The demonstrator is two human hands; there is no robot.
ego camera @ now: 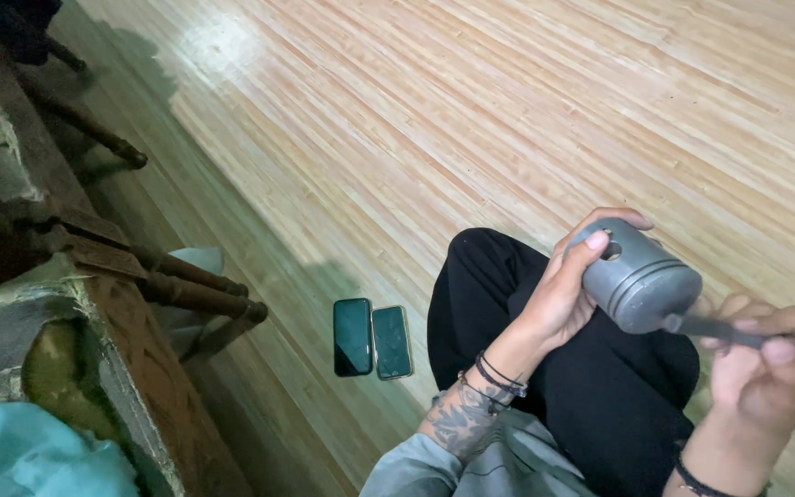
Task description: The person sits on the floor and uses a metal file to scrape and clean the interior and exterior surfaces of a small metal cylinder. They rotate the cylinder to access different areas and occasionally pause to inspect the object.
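Piston (pixel 639 281), grey metal, gripped in left hand (pixel 570 293) (ring grooves empty); right hand (pixel 766 373) pinches dark tool (pixel 747 333) to its crown edge, work apparently midway.

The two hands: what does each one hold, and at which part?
The left hand grips a grey piston around its skirt end. The right hand pinches a thin dark tool along its shaft, tip against the piston's crown.

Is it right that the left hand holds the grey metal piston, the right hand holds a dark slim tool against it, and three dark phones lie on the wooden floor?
Not quite: the head view shows two dark phones on the wooden floor, not three. The left hand does hold the grey metal piston, and the right hand holds the dark slim tool against it.
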